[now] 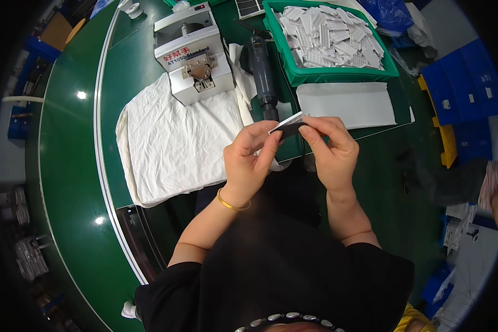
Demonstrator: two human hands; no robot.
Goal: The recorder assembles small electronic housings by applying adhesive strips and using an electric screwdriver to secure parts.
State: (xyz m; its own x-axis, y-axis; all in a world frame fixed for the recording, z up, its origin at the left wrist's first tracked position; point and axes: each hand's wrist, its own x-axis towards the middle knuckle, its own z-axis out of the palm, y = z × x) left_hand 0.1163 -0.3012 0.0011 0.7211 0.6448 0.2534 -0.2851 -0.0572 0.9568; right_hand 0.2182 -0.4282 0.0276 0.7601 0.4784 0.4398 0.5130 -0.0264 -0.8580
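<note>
The person's left hand (248, 155) and right hand (334, 157) met near the bench's edge, thumbs and fingertips pinching opposite ends of a small, flat, white ribbed piece (292, 118) with a thin, black, rectangular strip (289, 131) along its near side. The two looked lined up, though I couldn't tell whether they were joined; I judged this piece midway through handling. Beyond, a green plastic bin (346, 76) held a heap of loose white ribbed pieces (329, 36), none visibly black-stripped, so plenty probably remained.
</note>
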